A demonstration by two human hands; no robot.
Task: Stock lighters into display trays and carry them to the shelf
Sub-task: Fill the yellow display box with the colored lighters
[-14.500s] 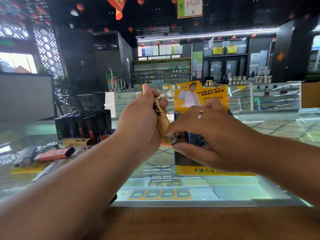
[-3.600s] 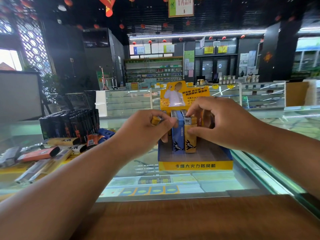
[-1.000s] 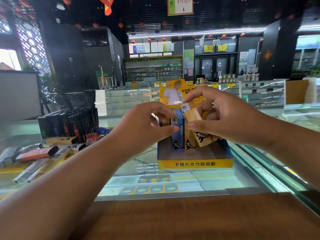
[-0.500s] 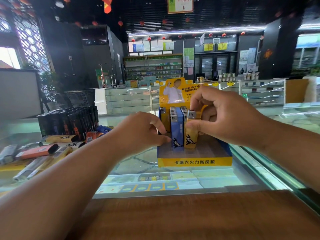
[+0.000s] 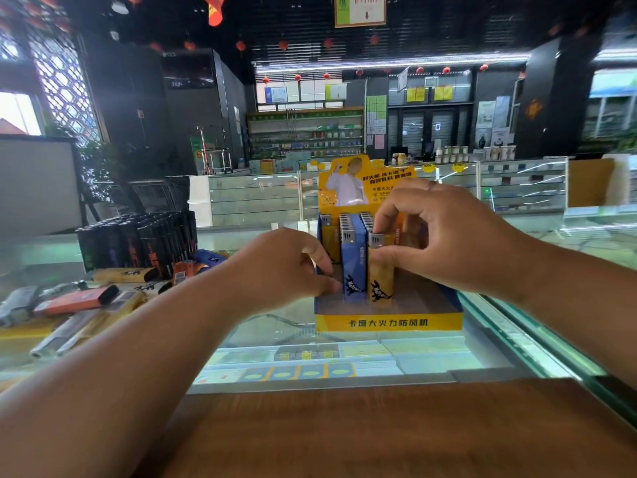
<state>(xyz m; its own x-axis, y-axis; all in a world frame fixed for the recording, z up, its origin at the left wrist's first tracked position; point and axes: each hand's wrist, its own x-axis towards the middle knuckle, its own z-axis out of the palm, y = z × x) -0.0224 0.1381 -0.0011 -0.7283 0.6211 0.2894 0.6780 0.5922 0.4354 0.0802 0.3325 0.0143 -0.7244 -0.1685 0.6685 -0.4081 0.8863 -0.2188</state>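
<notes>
- Step in hand, by judgement: to seat one more lighter in the display tray. The tray stands on the glass counter, in front of the person.
- Left hand: fingers curl on the tray's left wall, and the thumb tip is at the foot of the blue lighter. This hold is good to keep, because the light cardboard can slide when pushed.
- Right hand: thumb & index pinch the yellow lighter near its metal top; the other fingers curl behind.
- The yellow lighter stands upright in the front row and touches the blue one. It should go straight down w/o tilt until the foot sits flat; a tilt can knock the neighbours.
- Containers: the display tray holds blue & yellow lighters upright at the back. Its front strip is bare, so probably approx. half stocked.
- Black lighters stand in a tight block at the left, well apart from the tray. Whether a tray holds them cannot be told.
- Loose lighters lie flat before that block.
</notes>
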